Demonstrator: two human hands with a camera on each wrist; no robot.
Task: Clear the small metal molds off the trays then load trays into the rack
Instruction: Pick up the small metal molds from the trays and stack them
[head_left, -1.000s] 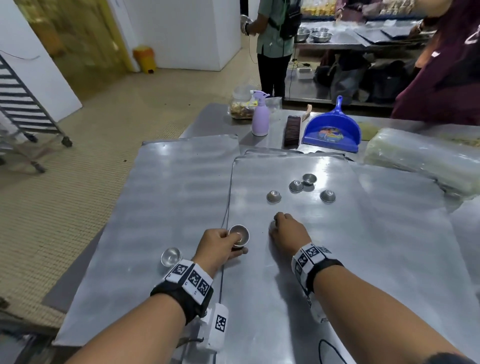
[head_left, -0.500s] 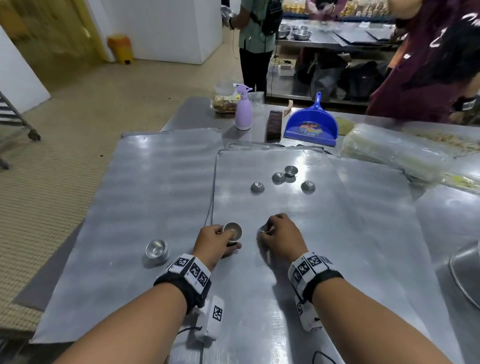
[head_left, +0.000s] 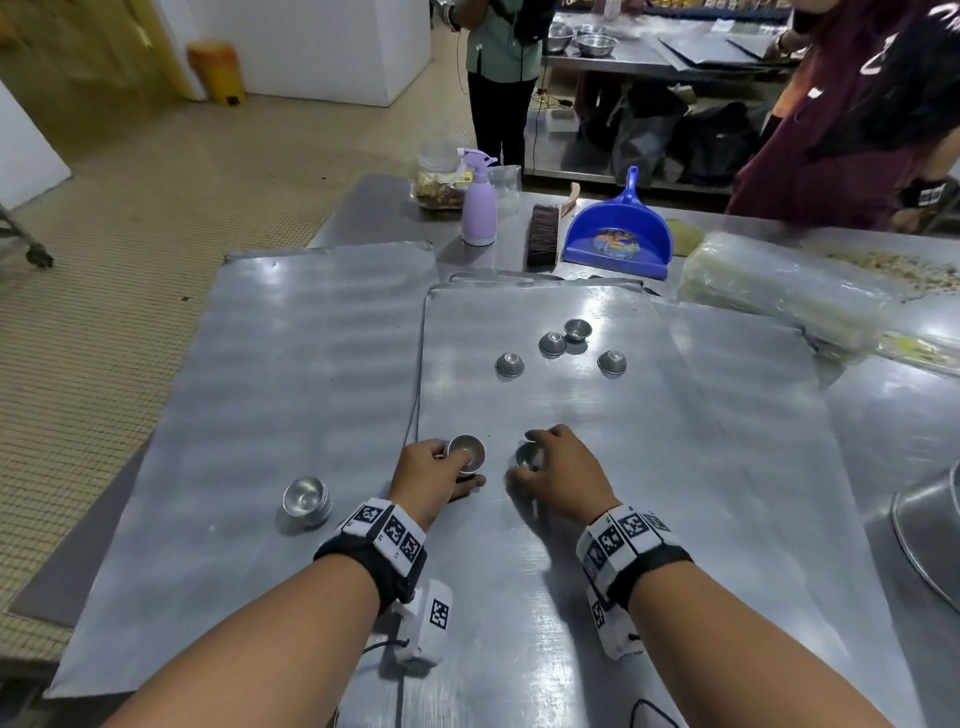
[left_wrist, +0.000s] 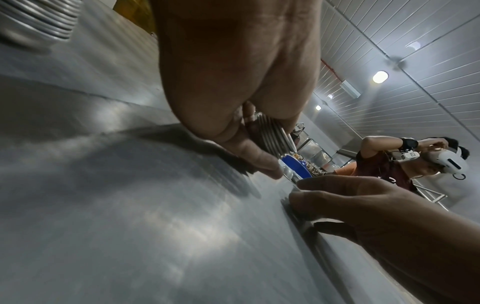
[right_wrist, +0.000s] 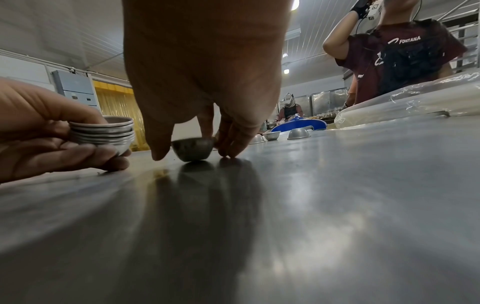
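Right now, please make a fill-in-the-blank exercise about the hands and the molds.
1. The left hand holds a ____ of nested molds.
2. The right hand pinches ____ mold.
3. Farther along the tray, ____ loose molds lie.
4. The dustpan is ____ in colour.

Missing words: stack; one; four; blue

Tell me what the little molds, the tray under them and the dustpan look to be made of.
Stacked molds in the left hand: thin metal, probably aluminium; dull silver sheen, fine stacked rims.
Tray: sheet metal, brushed finish; streaky glare and soft reflections.
Dustpan: likely plastic; uniform glossy blue, moulded handle.
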